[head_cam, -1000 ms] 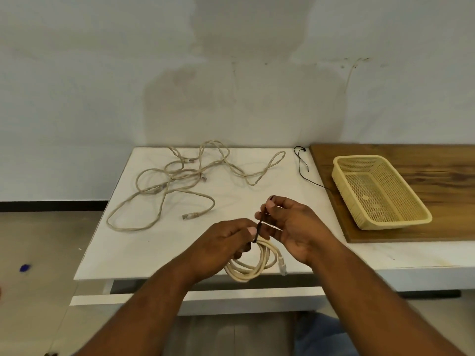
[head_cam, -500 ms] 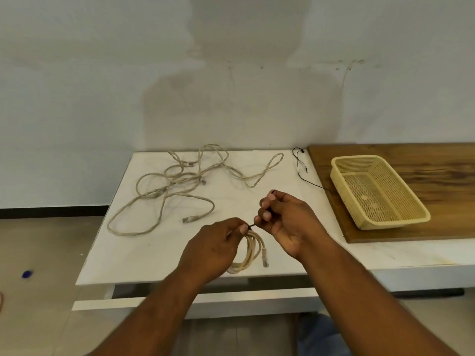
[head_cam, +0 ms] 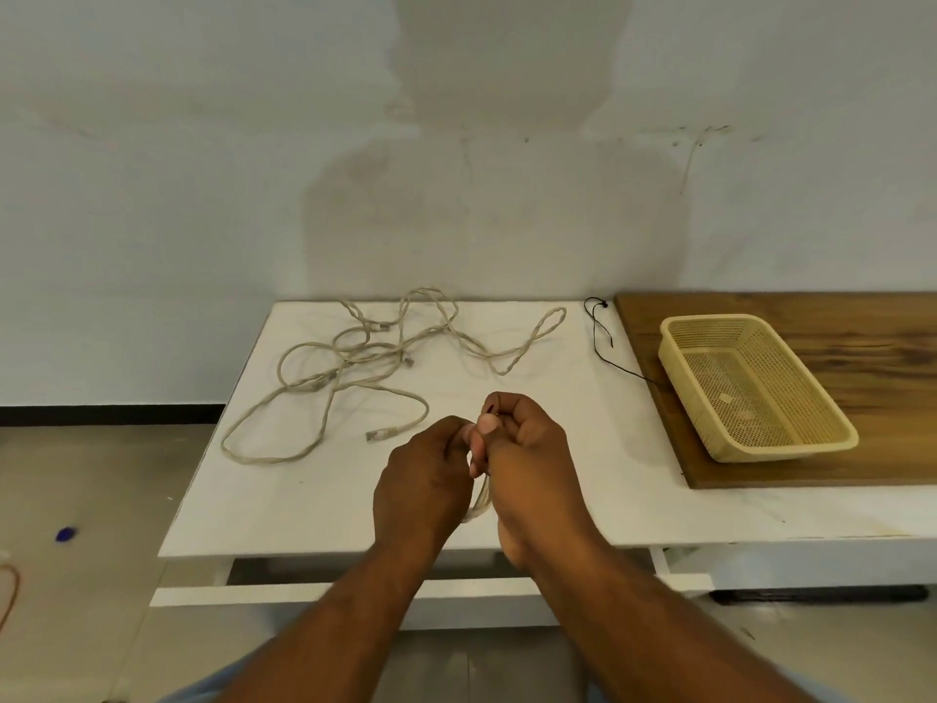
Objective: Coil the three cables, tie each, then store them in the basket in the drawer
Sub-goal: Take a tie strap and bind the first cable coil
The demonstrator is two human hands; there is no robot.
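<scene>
Left of the basket (head_cam: 755, 388): your left hand (head_cam: 426, 479) and right hand (head_cam: 530, 464) grip the coiled cable (head_cam: 481, 502).
Loose cables (head_cam: 350, 370): farther left, reaching the table (head_cam: 608, 499) back edge.

left hand (head_cam: 423, 479): wearing nothing, no ring or band showing | right hand (head_cam: 527, 459): likewise going bare | forearms (head_cam: 324, 626): running uncovered down to the bottom edge | garment (head_cam: 203, 692): light blue cloth peeking out under the left forearm
</scene>
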